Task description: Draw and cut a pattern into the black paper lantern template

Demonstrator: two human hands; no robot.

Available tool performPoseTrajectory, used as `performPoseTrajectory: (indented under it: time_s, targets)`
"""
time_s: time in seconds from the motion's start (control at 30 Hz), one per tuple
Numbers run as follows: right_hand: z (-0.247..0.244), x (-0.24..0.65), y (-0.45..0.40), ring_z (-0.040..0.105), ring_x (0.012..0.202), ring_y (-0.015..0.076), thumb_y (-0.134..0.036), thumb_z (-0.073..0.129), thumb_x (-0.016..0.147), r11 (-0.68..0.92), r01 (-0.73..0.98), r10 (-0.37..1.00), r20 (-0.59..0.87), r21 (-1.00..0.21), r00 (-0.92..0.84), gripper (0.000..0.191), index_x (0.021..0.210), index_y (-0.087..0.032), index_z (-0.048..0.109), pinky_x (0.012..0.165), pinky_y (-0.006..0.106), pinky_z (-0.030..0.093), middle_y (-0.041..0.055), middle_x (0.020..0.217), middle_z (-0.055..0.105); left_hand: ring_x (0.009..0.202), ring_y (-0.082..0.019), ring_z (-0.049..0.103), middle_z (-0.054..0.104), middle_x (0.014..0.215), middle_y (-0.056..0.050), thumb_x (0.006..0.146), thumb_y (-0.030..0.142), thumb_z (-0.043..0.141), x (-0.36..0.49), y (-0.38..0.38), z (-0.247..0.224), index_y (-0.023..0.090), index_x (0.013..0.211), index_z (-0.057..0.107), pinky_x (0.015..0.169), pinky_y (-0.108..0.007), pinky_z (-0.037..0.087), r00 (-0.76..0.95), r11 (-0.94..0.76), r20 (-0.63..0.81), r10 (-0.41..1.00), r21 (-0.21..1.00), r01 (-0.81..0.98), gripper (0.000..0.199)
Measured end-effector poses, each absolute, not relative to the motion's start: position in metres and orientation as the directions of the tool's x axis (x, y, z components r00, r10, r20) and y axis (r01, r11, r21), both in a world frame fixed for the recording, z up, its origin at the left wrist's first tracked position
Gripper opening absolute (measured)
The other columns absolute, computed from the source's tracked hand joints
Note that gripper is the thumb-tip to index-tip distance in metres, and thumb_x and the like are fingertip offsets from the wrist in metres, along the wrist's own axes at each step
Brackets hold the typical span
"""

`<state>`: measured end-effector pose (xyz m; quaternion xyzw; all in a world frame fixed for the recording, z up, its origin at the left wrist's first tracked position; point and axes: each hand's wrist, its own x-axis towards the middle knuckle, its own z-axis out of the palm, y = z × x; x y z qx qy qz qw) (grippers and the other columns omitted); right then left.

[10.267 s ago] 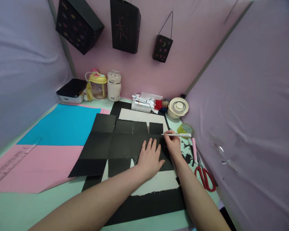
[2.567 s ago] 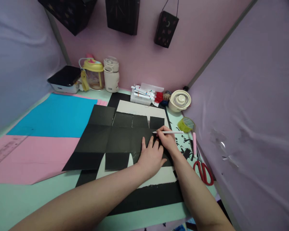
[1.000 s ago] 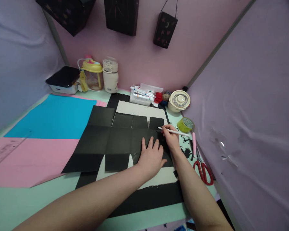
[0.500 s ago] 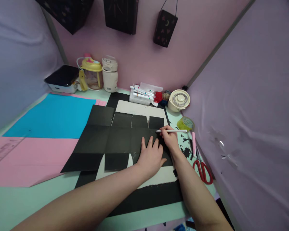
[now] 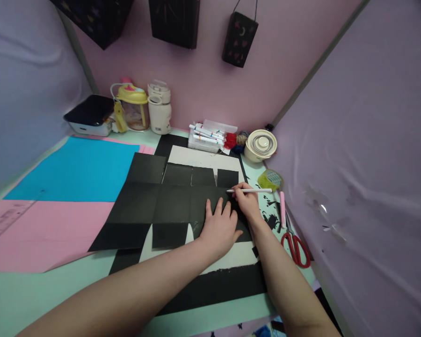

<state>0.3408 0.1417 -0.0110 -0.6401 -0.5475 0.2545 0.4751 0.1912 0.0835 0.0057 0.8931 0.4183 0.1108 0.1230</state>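
Note:
My left hand [image 5: 220, 227] lies flat with fingers spread on a black paper sheet [image 5: 173, 203], which has crease lines and cut flaps along its far and near edges. In my right hand [image 5: 246, 200] is a slim white pen [image 5: 256, 190], its tip pointing left, at or just over the sheet's right part; I cannot tell whether it touches. Under the black sheet lie a white sheet [image 5: 203, 156] and a larger black sheet [image 5: 224, 288], both partly covered.
Red-handled scissors [image 5: 296, 250], a pink pen-like tool [image 5: 282, 209], black paper scraps [image 5: 272, 220] and a yellow-green tape roll [image 5: 269, 179] lie to the right. Markers [image 5: 206, 135] in a case, a cream container [image 5: 260, 146] and bottles [image 5: 159, 110] stand behind. Blue paper [image 5: 77, 171] and pink paper [image 5: 56, 234] lie left.
The whole view has shifted very slightly. Both hands, the pen and the black sheet hold nearly the same positions.

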Motion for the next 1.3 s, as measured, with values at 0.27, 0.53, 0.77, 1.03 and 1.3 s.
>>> performPoseTrajectory:
  time_s: [0.27,0.53,0.77,1.03,1.3]
  targets:
    - [-0.009,0.34,0.141,0.054,0.058,0.0144,-0.026,0.052,0.077,0.06,0.462,0.942,0.202,-0.885,0.266,0.013,0.07,-0.021,0.062,0.059,0.026,0.042,-0.0025,0.06,0.06,0.141,-0.039,0.03,0.046,0.147,-0.017,0.092,0.049,0.052,0.191,0.084,0.001,0.016,0.128,0.057,0.111,-0.071,0.013,0.628,-0.624,0.105,0.772,0.318,0.714,0.05]
    - [-0.01,0.341,0.142,0.054,0.059,0.0146,-0.027,0.053,0.077,0.059,0.46,0.942,0.203,-0.886,0.269,0.012,0.072,-0.02,0.062,0.059,0.026,0.042,-0.0025,0.06,0.06,0.14,-0.039,0.03,0.047,0.146,-0.017,0.091,0.049,0.053,0.191,0.084,0.002,0.015,0.129,0.056,0.111,-0.071,0.014,0.625,-0.626,0.114,0.772,0.309,0.716,0.051]
    - [-0.01,0.34,0.141,0.054,0.059,0.0151,-0.027,0.053,0.078,0.056,0.464,0.945,0.197,-0.884,0.261,0.013,0.072,-0.021,0.062,0.06,0.027,0.043,-0.0025,0.061,0.059,0.141,-0.039,0.031,0.047,0.146,-0.017,0.091,0.049,0.053,0.191,0.084,0.003,0.015,0.128,0.057,0.111,-0.071,0.015,0.626,-0.624,0.106,0.772,0.31,0.717,0.05]
    - [-0.01,0.353,0.146,0.061,0.089,0.0203,-0.029,0.052,0.087,0.251,0.727,0.899,0.432,-0.639,0.069,0.021,0.1,-0.021,0.067,0.084,0.033,0.047,0.0071,0.098,0.065,0.141,-0.038,0.031,0.047,0.146,-0.017,0.093,0.047,0.051,0.19,0.085,0.004,0.016,0.129,0.057,0.111,-0.07,0.015,0.63,-0.631,0.11,0.769,0.294,0.718,0.049]
    - [-0.003,0.378,0.146,0.057,0.097,0.0213,-0.017,0.049,0.089,0.213,0.871,0.923,0.384,-0.443,-0.03,0.031,0.115,-0.02,0.066,0.088,0.032,0.045,0.0082,0.102,0.063,0.14,-0.038,0.032,0.046,0.147,-0.017,0.094,0.044,0.048,0.189,0.086,0.002,0.016,0.13,0.058,0.11,-0.07,0.017,0.634,-0.646,0.135,0.761,0.25,0.721,0.047]
